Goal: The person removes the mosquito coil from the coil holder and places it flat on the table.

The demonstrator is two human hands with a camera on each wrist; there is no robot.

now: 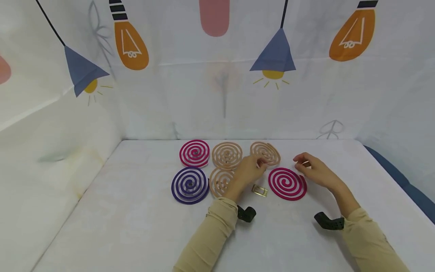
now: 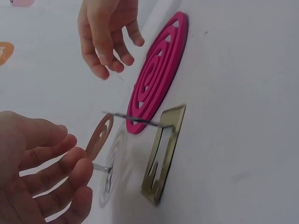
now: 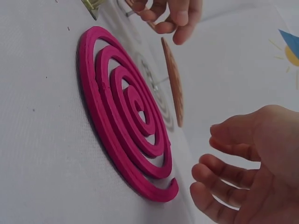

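My left hand point(image 1: 249, 170) hovers with loosely bent fingers beside the tan mosquito coil point(image 1: 269, 150) at the back right; nothing is visible in its grasp. That coil sits raised above the table on a thin metal stand, as the right wrist view shows. My right hand point(image 3: 261, 168), fingers relaxed and holding nothing, is above the table just right of a pink mosquito coil point(image 3: 105, 93), apart from it. The pink coil lies flat. Left of it, below my left hand, a brass-coloured coil stand point(image 2: 163, 154) has a thin prong sticking up.
At the left stand a pink coil point(image 1: 194, 153), a purple coil point(image 1: 189, 185) and a tan coil point(image 1: 227, 155), with another tan coil point(image 1: 217, 183) partly behind my left forearm. Beneath them the white table point(image 1: 119, 211) meets a printed backdrop point(image 1: 190, 102).
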